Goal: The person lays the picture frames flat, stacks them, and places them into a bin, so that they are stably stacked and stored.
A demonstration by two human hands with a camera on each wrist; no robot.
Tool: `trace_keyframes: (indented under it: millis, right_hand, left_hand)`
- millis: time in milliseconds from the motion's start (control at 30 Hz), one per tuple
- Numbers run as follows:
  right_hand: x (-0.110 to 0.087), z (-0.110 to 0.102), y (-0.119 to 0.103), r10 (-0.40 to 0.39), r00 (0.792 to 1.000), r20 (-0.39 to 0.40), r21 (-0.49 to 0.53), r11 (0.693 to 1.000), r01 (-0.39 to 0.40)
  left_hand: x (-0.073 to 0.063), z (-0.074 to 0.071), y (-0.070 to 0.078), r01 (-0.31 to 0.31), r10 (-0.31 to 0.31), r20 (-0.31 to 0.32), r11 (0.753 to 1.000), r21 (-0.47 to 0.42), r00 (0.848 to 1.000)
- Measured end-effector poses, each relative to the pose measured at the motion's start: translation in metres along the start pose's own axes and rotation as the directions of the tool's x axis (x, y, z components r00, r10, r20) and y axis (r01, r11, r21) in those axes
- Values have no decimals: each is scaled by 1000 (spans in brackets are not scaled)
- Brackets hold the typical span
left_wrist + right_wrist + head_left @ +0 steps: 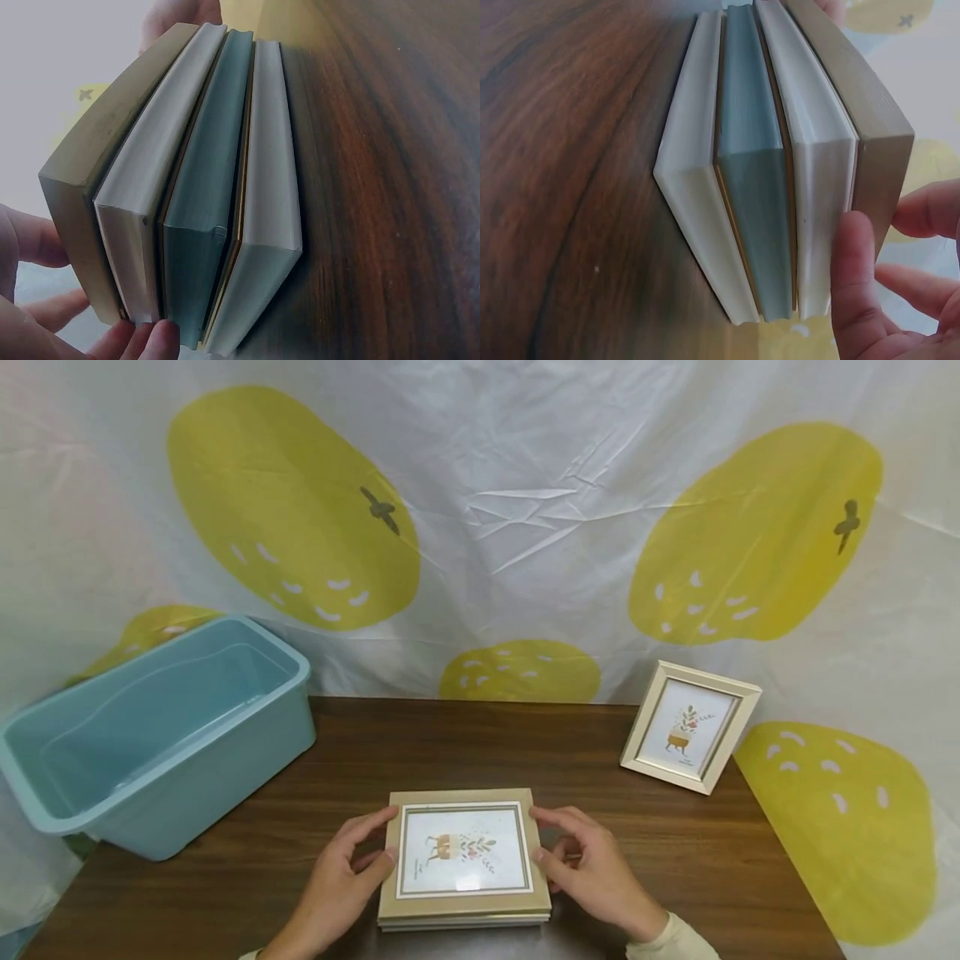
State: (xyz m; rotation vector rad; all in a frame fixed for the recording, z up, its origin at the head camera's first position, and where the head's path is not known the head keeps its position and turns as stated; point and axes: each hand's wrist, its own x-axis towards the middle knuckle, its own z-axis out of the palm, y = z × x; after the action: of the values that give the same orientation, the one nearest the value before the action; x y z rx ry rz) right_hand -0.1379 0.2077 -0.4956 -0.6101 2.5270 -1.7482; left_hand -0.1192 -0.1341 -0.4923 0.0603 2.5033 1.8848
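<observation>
On the table in front of me lies a flat stack of several picture frames. On top is a beige picture frame [465,906] with a plant drawing turned sideways. The side views show a white frame [161,127], a blue frame [214,150] and another white frame [694,127] under it. My left hand [341,868] holds the beige frame's left edge, thumb nearer me, some fingertips reaching down the stack's side. At the right edge my right hand [596,868] holds it likewise; one fingertip [853,232] lies against the upper white frame.
A cream picture frame [645,718] stands upright at the back right of the brown wooden table [450,743]. To the left is a deep blue plastic bin [225,777]. Behind the table hangs a white curtain [525,568] printed with yellow fruit.
</observation>
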Motion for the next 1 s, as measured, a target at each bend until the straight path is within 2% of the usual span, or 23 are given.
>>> trace_keyframes:
  millis: [200, 433, 667, 867, 1000]
  right_hand:
    - [3, -7, 0, -97, 995, -14, -43, 994, 96]
    - [12, -24, -10, -193, 978, -83, -148, 973, 179]
    - [17, -50, -16, -183, 968, -174, -187, 971, 150]
    - [27, -78, -18, -152, 965, -216, -129, 984, 126]
    - [32, -102, -20, -140, 951, -275, -111, 987, 113]
  left_hand:
    - [1, 0, 1, 8, -8, 4, 1000, 2, 1000]
    - [1, -1, -1, 12, -12, 6, 1000, 19, 1000]
    - [2, -1, -1, 14, -15, 19, 1000, 28, 1000]
    - [2, -1, -1, 15, -15, 16, 999, 35, 1000]
    - [3, -2, 0, 18, -19, 24, 999, 39, 1000]
